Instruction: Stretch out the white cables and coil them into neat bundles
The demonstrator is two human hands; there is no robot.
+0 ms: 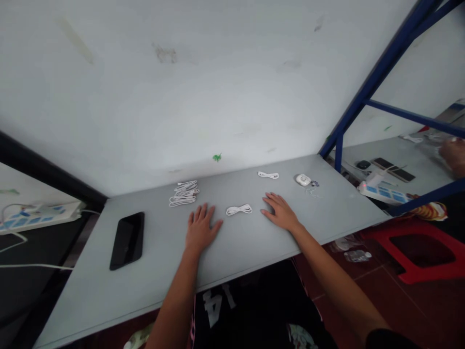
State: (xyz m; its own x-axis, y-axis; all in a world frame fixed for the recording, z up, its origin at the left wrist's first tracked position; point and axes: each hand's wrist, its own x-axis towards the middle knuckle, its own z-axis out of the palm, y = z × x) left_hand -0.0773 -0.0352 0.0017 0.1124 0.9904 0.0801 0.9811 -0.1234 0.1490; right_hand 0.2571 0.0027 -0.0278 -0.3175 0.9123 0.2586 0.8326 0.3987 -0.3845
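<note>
My left hand (201, 229) lies flat on the grey tabletop (232, 252), fingers spread and holding nothing. My right hand (280, 212) rests palm down to the right, also empty with its fingers apart. Between the two hands is a white cable (239, 210) coiled into a bundle, touched by neither. Another bundled white cable (268, 175) lies further back, close to the wall. Several white cables (184, 193) sit in a row just beyond my left fingertips. To the right of my right hand is a white earphone case (302, 180) with a small charm attached.
A black phone or tablet (127, 240) lies on the left of the table. Power strips are at left (39, 215) and right (383, 193). Blue metal bars (378, 77) stand at the right. Beyond them are a person's hand (454, 154) and a red stool (410, 271).
</note>
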